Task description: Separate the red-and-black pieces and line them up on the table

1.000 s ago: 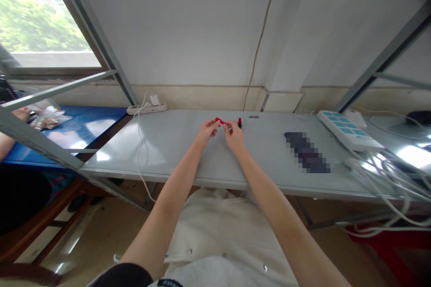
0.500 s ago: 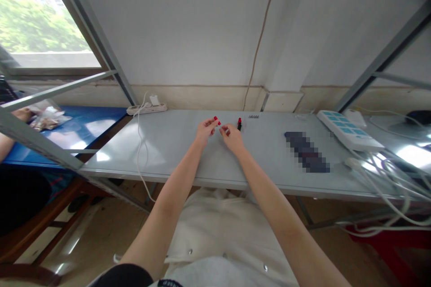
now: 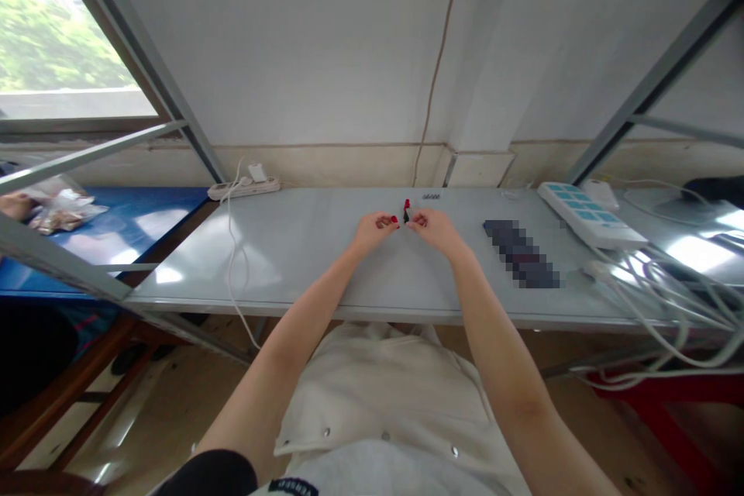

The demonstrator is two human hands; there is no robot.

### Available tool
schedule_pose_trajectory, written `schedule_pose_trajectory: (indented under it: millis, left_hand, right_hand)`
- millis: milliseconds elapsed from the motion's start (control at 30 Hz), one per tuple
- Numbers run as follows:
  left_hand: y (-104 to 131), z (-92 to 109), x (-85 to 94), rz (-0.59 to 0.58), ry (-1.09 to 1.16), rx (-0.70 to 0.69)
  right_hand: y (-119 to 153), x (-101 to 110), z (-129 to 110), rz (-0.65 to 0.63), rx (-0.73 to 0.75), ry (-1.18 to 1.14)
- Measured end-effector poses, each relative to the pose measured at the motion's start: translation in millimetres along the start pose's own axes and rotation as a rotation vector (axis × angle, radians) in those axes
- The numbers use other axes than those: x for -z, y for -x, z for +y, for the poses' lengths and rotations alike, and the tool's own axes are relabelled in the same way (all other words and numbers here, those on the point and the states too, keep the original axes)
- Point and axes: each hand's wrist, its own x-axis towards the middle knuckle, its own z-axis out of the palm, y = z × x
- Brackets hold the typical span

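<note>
The left hand (image 3: 372, 231) pinches a small red piece (image 3: 394, 220) at 12 o'clock; the right hand (image 3: 435, 227), its hold undeterminable, curls beside a red-and-black piece (image 3: 406, 214) at 1 o'clock from it, light, steady fingertip pressure seeming advisable.

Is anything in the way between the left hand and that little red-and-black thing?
Only the small red piece in the left hand. Nothing else visible separates that hand from the red-and-black thing.
</note>
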Motion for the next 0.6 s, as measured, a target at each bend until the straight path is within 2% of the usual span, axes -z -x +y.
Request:
schedule_pose_trajectory:
  millis: [100,167,267,433,600]
  left_hand:
    - [-3.8,0.7,-16.9,-0.082,-0.242,-0.097]
    - [-7.8,1.0,-25.6,-0.076,-0.308,-0.111]
    - [-13.3,0.7,-34.6,-0.027,-0.347,-0.091]
    - [-16.2,-4.9,-41.0,0.062,-0.401,-0.037]
    - [-14.9,-15.5,-42.7,0.09,-0.332,0.01]
  right_hand:
    - [1.0,10.7,17.5,-0.047,-0.059,0.05]
    - [0.3,12.0,25.1,-0.08,-0.088,0.064]
    - [-1.1,7.6,30.8,-0.089,-0.109,0.079]
    - [0.0,-5.3,33.4,-0.016,-0.134,0.104]
    - [3.4,-13.6,33.4,0.024,-0.165,0.09]
